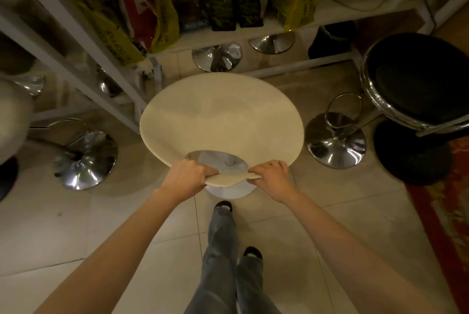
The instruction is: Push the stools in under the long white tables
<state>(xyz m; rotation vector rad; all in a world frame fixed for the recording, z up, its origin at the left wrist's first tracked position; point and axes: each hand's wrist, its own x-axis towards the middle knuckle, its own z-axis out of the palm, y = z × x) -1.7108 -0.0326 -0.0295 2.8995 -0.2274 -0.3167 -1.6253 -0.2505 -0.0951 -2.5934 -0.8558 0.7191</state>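
A cream-white stool with a round seat and a cut-out handle in its backrest stands right in front of me. My left hand grips the left end of the handle bar, my right hand grips the right end. The stool's far edge reaches the front rail of the long white table ahead. A second white table frame runs along the left. Its chrome base shows only through the cut-out.
Chrome stool bases sit under the table ahead. A black stool with its chrome base stands at right, beside a red rug. Another chrome base is at left. Bags hang on the table.
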